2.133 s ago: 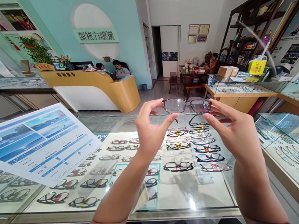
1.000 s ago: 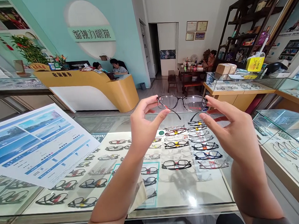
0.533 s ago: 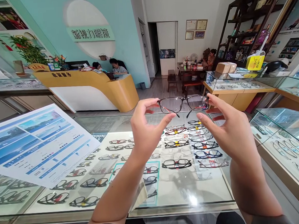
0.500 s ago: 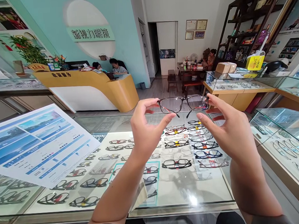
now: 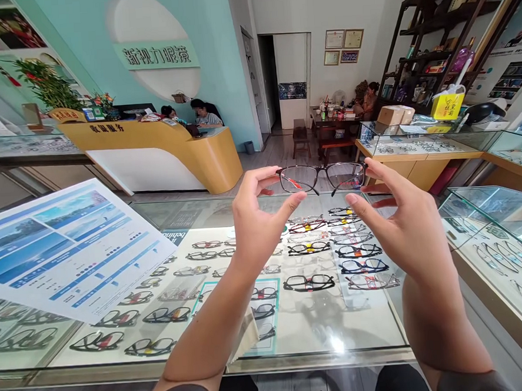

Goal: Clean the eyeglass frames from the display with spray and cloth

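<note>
A pair of dark-rimmed eyeglasses is held up in the air above the glass display counter, its lenses facing me. My left hand is closed on the left end of the frame, fingers at the top corner and thumb low near the lens. At the other end, my right hand grips the right corner in the same way. The temples fold behind the lenses, partly seen through them. Below, several rows of eyeglasses lie under the counter's glass.
A printed sheet lies on the counter at the left. A folded cloth is by my left forearm. Another glass case stands at the right. Beyond are a yellow reception desk with people seated and a dark wooden table.
Both hands and the eyeglasses have shifted very slightly right, and the frame is tilted a little differently, with the temple tips higher behind it. The view has moved slightly.
</note>
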Tool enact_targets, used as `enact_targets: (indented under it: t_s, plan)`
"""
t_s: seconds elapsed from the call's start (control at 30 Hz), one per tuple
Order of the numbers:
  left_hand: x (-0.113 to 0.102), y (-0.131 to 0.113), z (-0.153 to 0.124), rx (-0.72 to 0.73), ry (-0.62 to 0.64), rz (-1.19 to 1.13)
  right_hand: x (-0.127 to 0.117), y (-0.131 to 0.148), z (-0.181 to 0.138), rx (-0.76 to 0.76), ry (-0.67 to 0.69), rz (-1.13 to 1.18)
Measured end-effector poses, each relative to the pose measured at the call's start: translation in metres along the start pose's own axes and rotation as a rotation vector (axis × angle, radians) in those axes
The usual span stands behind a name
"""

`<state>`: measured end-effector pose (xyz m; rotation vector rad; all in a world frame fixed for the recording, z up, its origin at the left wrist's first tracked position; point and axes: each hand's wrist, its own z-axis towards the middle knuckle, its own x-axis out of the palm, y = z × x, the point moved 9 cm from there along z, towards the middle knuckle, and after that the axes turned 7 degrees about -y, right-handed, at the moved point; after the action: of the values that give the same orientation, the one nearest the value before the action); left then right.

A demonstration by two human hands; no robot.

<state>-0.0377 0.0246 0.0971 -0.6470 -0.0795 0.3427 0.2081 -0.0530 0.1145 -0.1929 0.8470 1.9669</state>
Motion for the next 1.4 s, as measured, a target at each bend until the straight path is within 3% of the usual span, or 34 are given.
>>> enact_targets:
  t_s: [0.4,0.73,1.0,1.4]
  plan:
    - [0.004,0.0,-0.004,0.049,-0.019,-0.033,0.005,-0.004,0.004,0.019,-0.131,0.121]
    - [-0.002,0.007,-0.001,0.031,-0.107,-0.043,0.02,0.015,-0.004,-0.057,-0.026,0.151]
    - [-0.007,-0.004,-0.001,0.12,-0.15,-0.102,0.011,0.003,0.002,0.031,-0.119,0.223]
    - [-0.009,-0.016,-0.004,0.188,-0.147,-0.143,0.013,-0.002,0.004,0.087,-0.056,0.197]
